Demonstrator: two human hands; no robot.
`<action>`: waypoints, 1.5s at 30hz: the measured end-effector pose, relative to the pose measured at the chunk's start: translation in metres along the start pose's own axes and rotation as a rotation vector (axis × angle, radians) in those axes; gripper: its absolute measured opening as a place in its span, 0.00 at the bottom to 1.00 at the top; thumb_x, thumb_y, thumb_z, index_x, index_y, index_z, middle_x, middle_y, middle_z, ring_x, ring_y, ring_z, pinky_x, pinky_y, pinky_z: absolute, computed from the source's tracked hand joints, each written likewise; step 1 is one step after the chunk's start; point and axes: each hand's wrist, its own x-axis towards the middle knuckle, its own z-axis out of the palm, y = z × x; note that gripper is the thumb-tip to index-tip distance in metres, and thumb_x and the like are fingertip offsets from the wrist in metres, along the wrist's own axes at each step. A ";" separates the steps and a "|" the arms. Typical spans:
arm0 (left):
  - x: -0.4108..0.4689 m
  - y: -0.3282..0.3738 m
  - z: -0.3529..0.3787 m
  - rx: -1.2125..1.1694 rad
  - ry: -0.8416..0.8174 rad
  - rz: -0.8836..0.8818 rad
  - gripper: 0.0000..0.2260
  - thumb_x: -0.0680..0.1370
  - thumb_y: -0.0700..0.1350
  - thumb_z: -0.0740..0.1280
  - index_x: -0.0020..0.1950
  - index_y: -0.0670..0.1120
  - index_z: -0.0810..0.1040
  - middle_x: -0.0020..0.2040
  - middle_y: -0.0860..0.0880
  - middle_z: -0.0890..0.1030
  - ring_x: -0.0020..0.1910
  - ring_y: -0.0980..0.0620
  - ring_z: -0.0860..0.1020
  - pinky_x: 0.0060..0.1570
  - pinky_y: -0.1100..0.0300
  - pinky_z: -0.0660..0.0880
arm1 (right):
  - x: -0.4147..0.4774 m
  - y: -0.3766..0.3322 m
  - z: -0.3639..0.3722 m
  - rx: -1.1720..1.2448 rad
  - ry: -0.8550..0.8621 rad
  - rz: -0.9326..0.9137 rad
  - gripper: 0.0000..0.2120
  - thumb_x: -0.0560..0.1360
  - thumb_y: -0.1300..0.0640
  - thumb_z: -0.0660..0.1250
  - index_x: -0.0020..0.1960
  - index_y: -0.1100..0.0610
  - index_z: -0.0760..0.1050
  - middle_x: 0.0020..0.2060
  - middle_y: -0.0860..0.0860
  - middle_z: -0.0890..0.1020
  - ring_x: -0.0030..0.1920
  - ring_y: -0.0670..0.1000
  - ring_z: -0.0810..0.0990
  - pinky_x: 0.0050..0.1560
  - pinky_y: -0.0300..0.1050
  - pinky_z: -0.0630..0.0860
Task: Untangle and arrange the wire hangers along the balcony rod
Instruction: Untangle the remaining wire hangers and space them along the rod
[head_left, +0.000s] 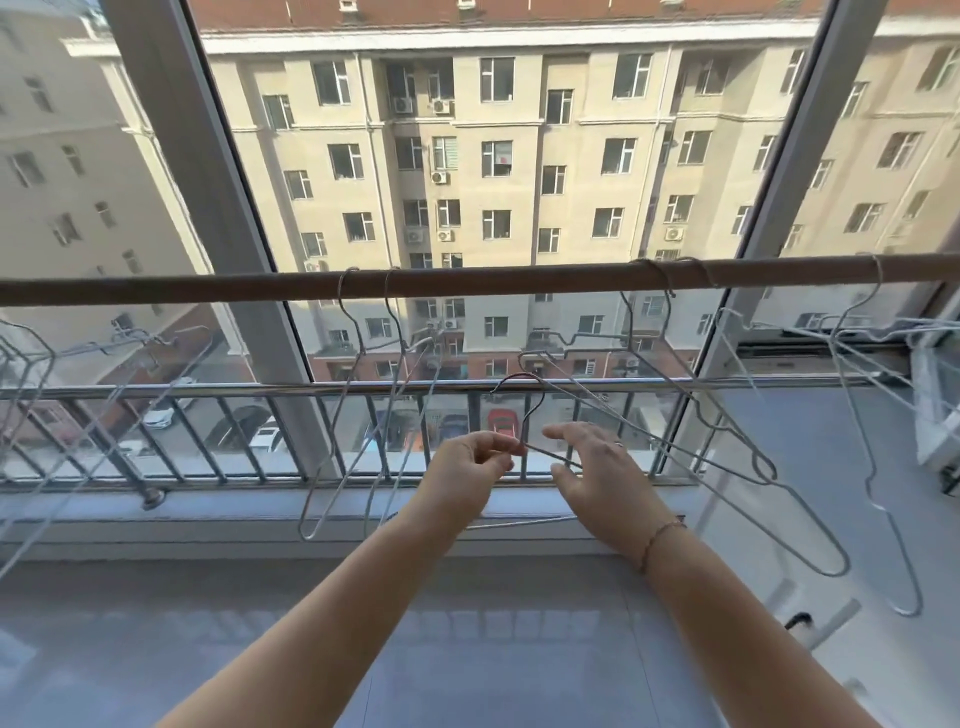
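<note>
Hands under middle of long brown round rod (493, 280): left hand (470, 460) pinching neck of thin grey wire hanger (536, 415), right hand (597, 467) spread, relaxed.

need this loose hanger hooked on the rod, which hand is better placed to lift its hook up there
Left. The left hand pinches the loose hanger just below its hook, while the right hand is open beside the wire, gripping nothing.

Near the centre, a wire hanger (543, 397) is pinched at its neck by the left hand (470, 462). The right hand (597, 467) is held open just beside it, at 3 o'clock. Toward 12 o'clock, a rod (493, 278) is hung with more hangers (358, 332).
</note>
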 end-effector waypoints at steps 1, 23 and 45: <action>-0.001 0.000 -0.001 0.003 0.004 0.013 0.10 0.77 0.36 0.63 0.45 0.49 0.81 0.47 0.42 0.83 0.44 0.52 0.76 0.47 0.63 0.71 | -0.001 0.001 0.001 -0.009 -0.001 0.014 0.16 0.75 0.59 0.61 0.62 0.53 0.72 0.58 0.51 0.79 0.60 0.51 0.74 0.63 0.46 0.69; -0.042 0.057 0.014 -0.242 0.180 0.252 0.07 0.75 0.47 0.68 0.41 0.44 0.81 0.34 0.42 0.81 0.27 0.47 0.76 0.29 0.48 0.76 | -0.042 -0.059 -0.029 1.009 -0.071 0.051 0.06 0.78 0.64 0.60 0.52 0.62 0.75 0.27 0.53 0.78 0.26 0.49 0.73 0.28 0.39 0.72; -0.030 0.055 -0.009 0.175 0.380 0.136 0.29 0.76 0.46 0.64 0.75 0.44 0.58 0.73 0.45 0.66 0.72 0.48 0.64 0.72 0.49 0.61 | -0.012 -0.069 -0.017 0.550 0.086 0.012 0.11 0.76 0.54 0.63 0.57 0.56 0.75 0.48 0.48 0.82 0.50 0.45 0.80 0.54 0.39 0.76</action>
